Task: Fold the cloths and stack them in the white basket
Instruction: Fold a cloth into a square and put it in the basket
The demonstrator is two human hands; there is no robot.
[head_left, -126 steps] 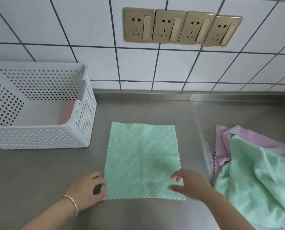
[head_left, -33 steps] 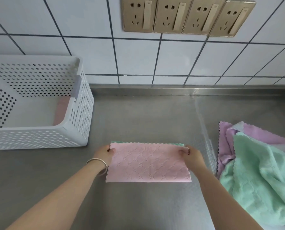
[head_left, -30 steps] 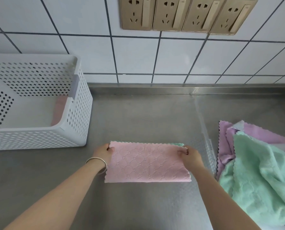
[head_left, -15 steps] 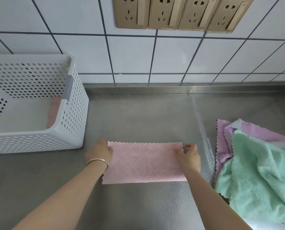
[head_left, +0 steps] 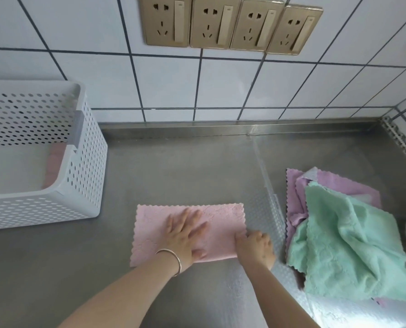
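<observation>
1. The pink cloth (head_left: 221, 216) is a folded rectangle of quilted microfibre with scalloped edges, lying flat on the brushed steel counter (head_left: 173, 166)
2. The white basket (head_left: 88, 162), rigid plastic with perforated walls, stands to the left of the pink cloth and apart from it; something pink lies inside
3. A rumpled heap of cloths (head_left: 348, 242), green over purple, lies right of the pink cloth
4. The left hand (head_left: 185, 235) lies palm-down on the pink cloth's middle, fingers straight and spread, pressing it; a thin metal bangle (head_left: 173, 259) circles the wrist
5. The right hand (head_left: 256, 247) sits at the pink cloth's near right corner, fingers curled, thumb touching the edge; whether it pinches the fabric, I cannot tell
6. Both forearms reach in from below the pink cloth
</observation>
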